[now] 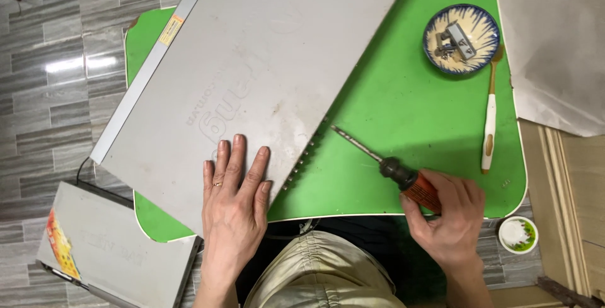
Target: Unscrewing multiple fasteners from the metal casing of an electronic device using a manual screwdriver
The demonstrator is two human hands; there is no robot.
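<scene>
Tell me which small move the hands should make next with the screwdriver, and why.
Probably bring the tip of the orange-handled screwdriver to the near edge of the flat grey metal cover. The right hand holds it above the green table, apart from the cover, while the left hand presses the cover flat.

Support: small green-topped table with white rounded edge [403,113], standing on grey tiled floor [44,94].
Lying on table: large flat grey metal device [252,75]; blue-and-white patterned ceramic bowl [435,51]; white-handled brush [489,125].
Lying on floor: second grey flat device [113,251]; small round white-and-green lid [517,234].
</scene>
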